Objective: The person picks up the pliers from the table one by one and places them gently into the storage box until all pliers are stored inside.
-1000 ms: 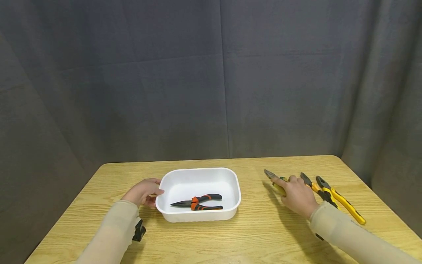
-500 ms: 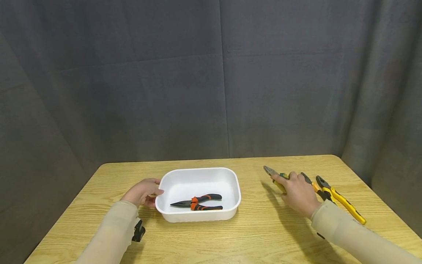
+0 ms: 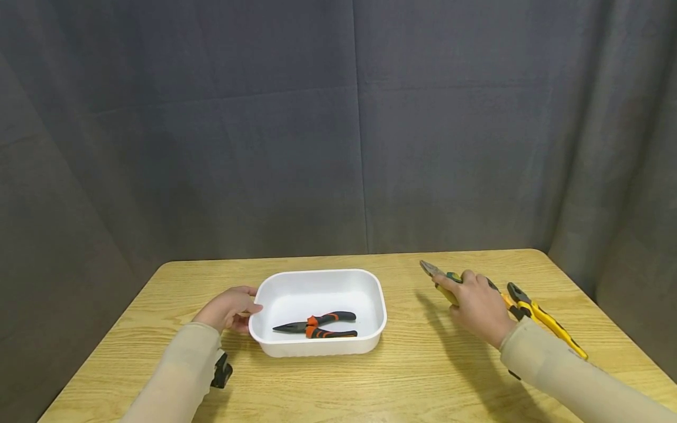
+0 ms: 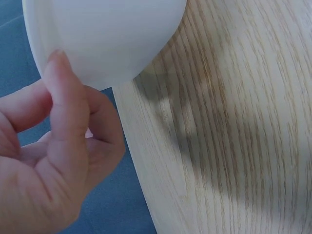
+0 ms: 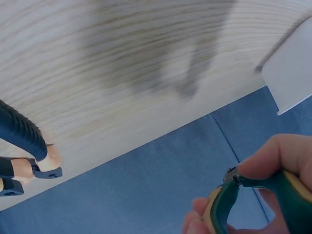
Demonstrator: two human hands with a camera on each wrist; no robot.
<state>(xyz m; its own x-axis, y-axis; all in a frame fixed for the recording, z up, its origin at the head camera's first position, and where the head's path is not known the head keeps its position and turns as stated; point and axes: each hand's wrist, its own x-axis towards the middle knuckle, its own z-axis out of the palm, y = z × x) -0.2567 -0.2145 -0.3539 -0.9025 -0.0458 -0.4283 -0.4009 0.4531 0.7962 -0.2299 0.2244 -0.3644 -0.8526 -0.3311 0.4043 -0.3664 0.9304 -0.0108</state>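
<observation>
My left hand (image 3: 228, 308) pinches the left rim of a white plastic tray (image 3: 317, 348), thumb over the edge and fingers outside, as the left wrist view also shows. Inside the tray lie needle-nose pliers (image 3: 313, 326) with black and orange handles. On the right, my right hand (image 3: 480, 306) grips green and yellow pliers (image 5: 225, 204) by their handles, raised above the table with the metal nose pointing away to the upper left. Part of their handles is hidden by the hand in the head view.
Right of that hand lie orange and black pliers (image 3: 515, 309), partly covered by it, and yellow-handled pliers (image 3: 555, 327). All stand on a wood-grain table (image 3: 338, 388). A dark grey curtain (image 3: 338, 147) hangs behind and at both sides.
My right hand has lifted the green and yellow pliers a little, moving them up and slightly left. The left hand and tray have stayed nearly still.
</observation>
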